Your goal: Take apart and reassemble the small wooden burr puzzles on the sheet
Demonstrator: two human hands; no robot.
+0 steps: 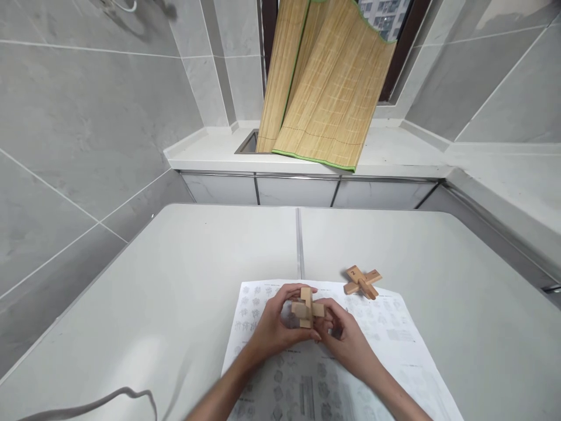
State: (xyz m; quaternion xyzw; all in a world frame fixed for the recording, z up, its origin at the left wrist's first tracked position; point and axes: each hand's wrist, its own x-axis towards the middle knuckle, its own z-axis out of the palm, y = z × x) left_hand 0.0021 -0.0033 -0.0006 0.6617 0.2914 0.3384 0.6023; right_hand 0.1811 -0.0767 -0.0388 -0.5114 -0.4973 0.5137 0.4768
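- While I stand looking on, the white table (188,257) makes the broad, flat work surface.
- Printed paper sheet (390,345): lies flat on it, under both hands; thin, likely to slide if leaned on.
- Left hand (276,327): curved into a wide pinch, fingers on the far side of the wooden block, thumb along the near side.
- Right hand (348,336): curled in at the block's right side, fingers bunched by the stub; firmness of contact partly hidden, cannot tell.
- Wooden block (307,310): held between the hands, above the sheet; bars crossing, stubs jutting out. Judged light, stiff and dry, not slippery; hard to break, but perhaps loose at the joints. Best hold: middle steadied by one hand, a single stub end pinched by the other; squeeze gently.
- Loose wooden cross (363,282): beyond the right hand, over the sheet's far edge, numerals showing. Also judged light; lift by a bar end.
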